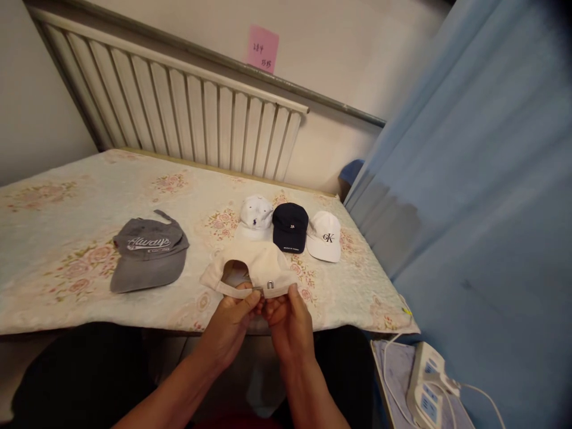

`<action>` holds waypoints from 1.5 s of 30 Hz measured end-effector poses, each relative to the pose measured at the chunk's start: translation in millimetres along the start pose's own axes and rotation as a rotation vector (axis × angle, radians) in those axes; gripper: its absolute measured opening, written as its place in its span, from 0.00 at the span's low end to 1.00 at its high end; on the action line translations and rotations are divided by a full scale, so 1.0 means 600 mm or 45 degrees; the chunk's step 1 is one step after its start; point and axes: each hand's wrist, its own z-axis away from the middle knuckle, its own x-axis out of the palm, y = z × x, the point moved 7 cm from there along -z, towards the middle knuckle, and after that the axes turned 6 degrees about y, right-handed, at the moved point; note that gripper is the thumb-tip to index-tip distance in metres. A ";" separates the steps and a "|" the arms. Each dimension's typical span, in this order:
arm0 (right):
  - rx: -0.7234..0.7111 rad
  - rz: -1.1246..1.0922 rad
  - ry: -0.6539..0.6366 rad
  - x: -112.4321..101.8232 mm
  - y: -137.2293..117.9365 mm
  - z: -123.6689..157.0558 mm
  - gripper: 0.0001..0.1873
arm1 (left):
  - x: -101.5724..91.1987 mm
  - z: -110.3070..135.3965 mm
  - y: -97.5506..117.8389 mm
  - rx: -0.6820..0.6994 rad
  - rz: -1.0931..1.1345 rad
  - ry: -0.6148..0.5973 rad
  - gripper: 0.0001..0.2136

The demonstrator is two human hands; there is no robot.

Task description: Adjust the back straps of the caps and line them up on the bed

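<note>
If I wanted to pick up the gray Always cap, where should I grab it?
The gray Always cap is probably best taken by its brim, from the near side of the bed: the brim faces that way, while the strap sticks out behind.

The beige cap (270, 263) turns its front away from me, and the hands (291, 328) hide part of its strap (235, 292). I can't read the tiny brim lettering on the navy cap (290, 217). The curtain (465, 179) half-covers something blue (352, 171); the picture's bottom edge cuts off both forearms (190, 370).
</note>
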 end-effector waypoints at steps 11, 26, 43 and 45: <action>0.142 0.005 -0.099 0.007 -0.002 -0.002 0.16 | -0.012 -0.002 -0.009 -0.060 -0.155 -0.002 0.09; -0.047 0.028 0.022 -0.016 -0.012 -0.010 0.11 | 0.060 0.076 0.097 1.145 -1.559 -0.176 0.05; -0.128 -0.008 0.079 -0.011 -0.019 -0.002 0.07 | 0.072 0.022 0.084 1.132 -1.731 -0.186 0.06; -0.120 -0.031 0.056 -0.006 -0.019 -0.002 0.06 | 0.066 0.015 0.082 1.016 -1.610 -0.209 0.07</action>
